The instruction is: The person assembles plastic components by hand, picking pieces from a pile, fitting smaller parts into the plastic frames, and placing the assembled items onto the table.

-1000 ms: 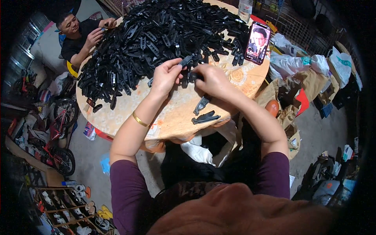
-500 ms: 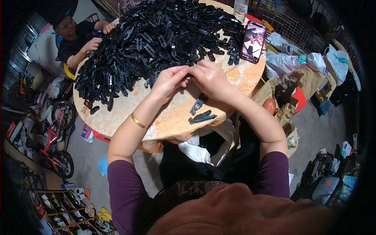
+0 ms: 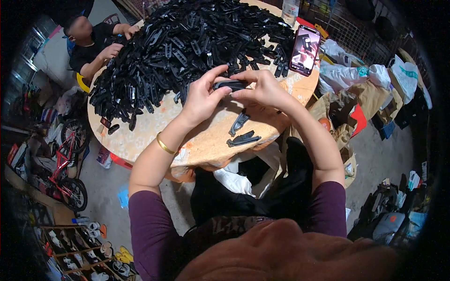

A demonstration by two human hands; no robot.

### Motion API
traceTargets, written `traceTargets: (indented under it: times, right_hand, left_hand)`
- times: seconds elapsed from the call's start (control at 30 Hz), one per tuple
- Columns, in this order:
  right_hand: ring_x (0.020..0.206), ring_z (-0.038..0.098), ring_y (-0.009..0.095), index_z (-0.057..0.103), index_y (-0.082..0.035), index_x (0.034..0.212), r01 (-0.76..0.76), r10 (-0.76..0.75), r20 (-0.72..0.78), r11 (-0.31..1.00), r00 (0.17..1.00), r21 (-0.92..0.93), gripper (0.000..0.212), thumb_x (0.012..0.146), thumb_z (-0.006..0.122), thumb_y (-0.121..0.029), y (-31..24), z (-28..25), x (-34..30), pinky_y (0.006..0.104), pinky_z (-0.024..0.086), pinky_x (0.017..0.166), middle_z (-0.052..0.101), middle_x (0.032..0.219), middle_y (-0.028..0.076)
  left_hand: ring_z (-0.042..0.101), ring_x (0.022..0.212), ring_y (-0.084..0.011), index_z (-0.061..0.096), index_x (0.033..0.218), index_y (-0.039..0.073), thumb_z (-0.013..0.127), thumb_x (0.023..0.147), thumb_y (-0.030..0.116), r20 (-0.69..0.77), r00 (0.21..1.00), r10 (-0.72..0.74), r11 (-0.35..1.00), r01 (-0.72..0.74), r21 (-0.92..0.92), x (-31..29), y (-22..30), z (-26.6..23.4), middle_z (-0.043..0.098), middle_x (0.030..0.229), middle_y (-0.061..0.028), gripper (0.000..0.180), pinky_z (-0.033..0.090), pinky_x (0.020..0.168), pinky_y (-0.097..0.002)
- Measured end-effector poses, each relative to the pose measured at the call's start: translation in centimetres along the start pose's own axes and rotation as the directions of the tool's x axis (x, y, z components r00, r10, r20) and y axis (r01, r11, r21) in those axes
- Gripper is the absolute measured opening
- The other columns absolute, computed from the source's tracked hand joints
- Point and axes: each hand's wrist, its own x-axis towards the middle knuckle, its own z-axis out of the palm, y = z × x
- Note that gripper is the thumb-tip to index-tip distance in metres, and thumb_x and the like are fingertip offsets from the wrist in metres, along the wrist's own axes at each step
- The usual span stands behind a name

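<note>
A long black plastic part is held level between both my hands, just in front of a big heap of similar black parts. My left hand pinches its left end between thumb and fingers. At the other end, my right hand grips it, thumb below and fingers above. Its exact kind cannot be made out. Nearer the table's front edge lie two more pieces, a dark grey one and a black one, apart from each other.
The round table has a patterned orange-cream cloth. A phone with a lit screen leans at the right, beside a clear bottle. Across at the left, another person has hands at the heap. Bags crowd the right side.
My hands have moved apart slightly and turned, bringing the black part into view between them; before, they were close together and hid it. The phone's picture has changed.
</note>
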Motion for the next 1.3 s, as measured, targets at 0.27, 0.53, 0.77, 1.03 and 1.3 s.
traceTargets:
  times: [0.27, 0.53, 0.77, 1.03, 1.3]
  right_hand:
    - [0.071, 0.059, 0.01, 0.061, -0.001, 0.106, 0.043, -0.061, -0.113, 0.987, 0.992, -0.157, 0.034, 0.076, 0.068, -0.014, -0.3, 0.0, -0.4, 0.0232, 0.047, 0.058, 0.066, 0.085, 0.007]
    - [0.076, 0.062, 0.016, 0.064, -0.005, 0.098, 0.028, 0.085, 0.395, 0.962, 0.915, -0.272, 0.027, 0.078, 0.067, -0.023, 0.6, -0.9, -0.4, 0.0293, 0.047, 0.069, 0.066, 0.083, 0.009]
    - [0.086, 0.058, 0.031, 0.064, -0.006, 0.095, 0.254, -0.292, -0.011, 0.85, 0.956, -0.462, 0.022, 0.074, 0.058, -0.009, 2.3, 0.1, 1.5, 0.0377, 0.047, 0.076, 0.063, 0.089, 0.013]
    - [0.097, 0.054, 0.032, 0.058, -0.001, 0.102, 0.352, -0.341, 0.115, 0.799, 0.933, -0.488, 0.032, 0.07, 0.053, -0.003, 3.0, 2.8, 2.2, 0.038, 0.043, 0.086, 0.055, 0.106, 0.016]
    - [0.088, 0.056, 0.034, 0.058, -0.002, 0.1, 0.2, -0.172, 0.101, 0.848, 0.98, -0.491, 0.036, 0.066, 0.062, -0.013, 1.9, 2.4, 1.4, 0.0386, 0.047, 0.08, 0.056, 0.096, 0.016]
  left_hand:
    - [0.052, 0.086, -0.0098, 0.036, 0.13, -0.001, 0.057, 0.083, 0.004, 0.106, 0.994, -0.008, 0.984, 0.027, -0.175, 0.9, 0.1, -1.2, 0.057, 0.101, -0.0062, 0.051, 0.044, 0.077, -0.0225]
    - [0.062, 0.075, -0.0154, 0.065, 0.09, 0.001, 0.062, 0.08, 0.02, -0.107, 0.994, 0.005, 0.898, 0.042, 0.438, 1.7, -2.0, -3.6, 0.066, 0.084, -0.0125, 0.021, 0.048, 0.068, -0.0278]
    - [0.059, 0.074, -0.0372, 0.049, 0.109, -0.004, 0.069, 0.072, 0.032, -0.02, 0.998, 0.061, 0.613, -0.022, 0.79, 0.3, -2.0, -0.3, 0.061, 0.08, -0.0207, 0.056, 0.047, 0.069, -0.0414]
    - [0.052, 0.093, -0.0316, 0.058, 0.105, 0.005, 0.056, 0.075, 0.003, 0.063, 0.988, 0.143, 0.573, -0.135, 0.808, 0.9, -3.7, -1.7, 0.055, 0.096, -0.0143, 0.03, 0.043, 0.083, -0.0372]
    - [0.049, 0.09, -0.0289, 0.057, 0.089, 0.005, 0.06, 0.069, 0.005, 0.157, 0.96, 0.231, 0.39, -0.239, 0.889, 0.9, -2.8, -1.9, 0.052, 0.095, -0.0125, 0.02, 0.045, 0.075, -0.0357]
